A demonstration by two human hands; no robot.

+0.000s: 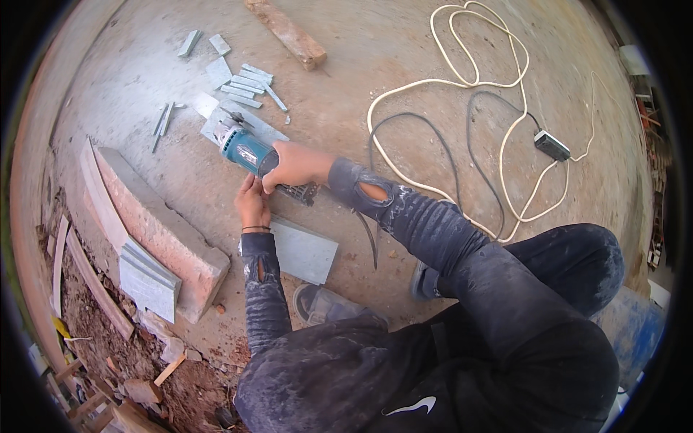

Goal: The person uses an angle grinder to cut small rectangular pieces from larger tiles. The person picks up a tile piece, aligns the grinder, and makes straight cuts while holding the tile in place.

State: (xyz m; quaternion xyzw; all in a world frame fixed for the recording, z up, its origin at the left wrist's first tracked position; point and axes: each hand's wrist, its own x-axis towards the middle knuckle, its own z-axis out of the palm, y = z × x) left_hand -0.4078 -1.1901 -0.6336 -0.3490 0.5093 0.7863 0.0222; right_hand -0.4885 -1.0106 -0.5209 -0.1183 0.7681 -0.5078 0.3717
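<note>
My right hand [299, 164] is wrapped round the dark rear end of a teal handheld electric cutter [245, 149]. Its metal head points to the far left, over a pale grey stone tile [267, 130]; the disc cannot be made out clearly. My left hand [253, 204] is closed against the near side of the cutter, with its fingertips partly hidden by the tool. Close to my left wrist lies a larger grey tile [299, 252]. Beyond the cutter are several narrow cut strips [245, 85] and small tile pieces [218, 72]. White dust coats the ground around them.
A long concrete block [162, 224] lies on the left, with stacked tiles [148, 278] leaning on it. A rough wooden beam [289, 36] is at the far side. On the right, a cream cable [404, 88] loops around to a socket block [551, 145]. My shoe [328, 304] is nearby.
</note>
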